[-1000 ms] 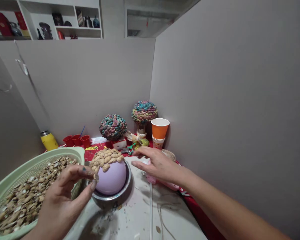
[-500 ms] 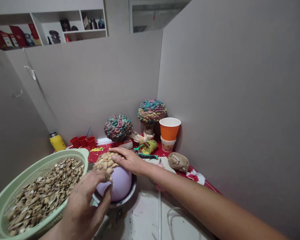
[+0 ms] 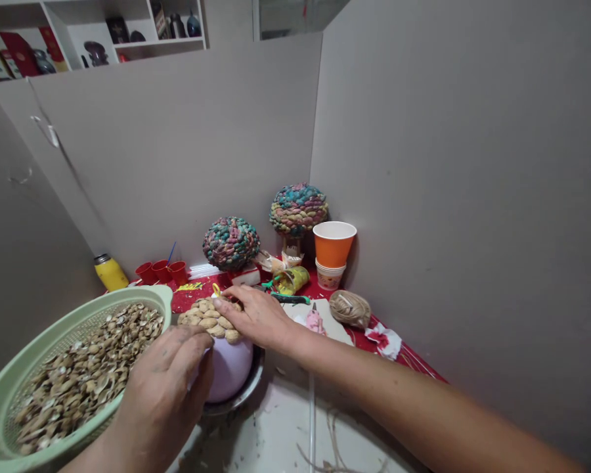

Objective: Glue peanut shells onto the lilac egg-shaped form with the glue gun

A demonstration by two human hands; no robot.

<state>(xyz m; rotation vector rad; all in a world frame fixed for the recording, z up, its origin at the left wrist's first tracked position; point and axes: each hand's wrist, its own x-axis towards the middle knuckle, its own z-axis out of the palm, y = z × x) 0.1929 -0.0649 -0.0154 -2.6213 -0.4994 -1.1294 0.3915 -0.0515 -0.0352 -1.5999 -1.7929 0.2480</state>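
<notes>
I'm resting the right hand (image 3: 261,318), clear of the lilac balloon (image 3: 230,371) a second ago, loosely spread over its peanut shells (image 3: 207,315), probably steadying it. The left hand (image 3: 166,378) is bunching at the balloon's near left; with fingertips hidden, I can't tell whether it's clasping anything. Those pitted tan shells are capping the smooth, round balloon, which is sitting in a metal bowl (image 3: 256,384); left of the balloon, a perforated green basket (image 3: 165,299) is holding split shells (image 3: 91,368).

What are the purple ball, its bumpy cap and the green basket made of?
Purple ball: probably balloon rubber, smooth with a soft sheen. Bumpy cap: seemingly peanut shells, matt, tan and ridged. Green basket: likely plastic, smooth-rimmed with perforated walls.
</notes>
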